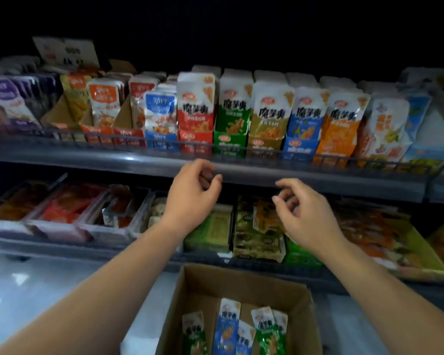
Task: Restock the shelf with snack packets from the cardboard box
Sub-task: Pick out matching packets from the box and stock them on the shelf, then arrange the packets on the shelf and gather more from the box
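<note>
Clearly empty, the left grip [192, 196] hangs with its fingers loosely curled and the thumb close to the forefinger, just in front of the lip of the upper shelf [318, 176], holding nothing. The right grip [305, 216] is beside it, a little lower and apart from it, its fingers likewise slack and bent, with no packet between them. Well below both grips, and roughly midway between them, stands the open cardboard box [203, 280]. The snack packets [227, 326] in it stand on end, blue and green ones side by side, touched by neither grip. Above the grips, behind the low wire rail [113, 139], the stocked packets [231, 111] stand upright in rows of red, green, gold, blue and orange. Behind the right grip, on the lower shelf [62, 248], lie more packs [256, 226], too blurred to read.
</note>
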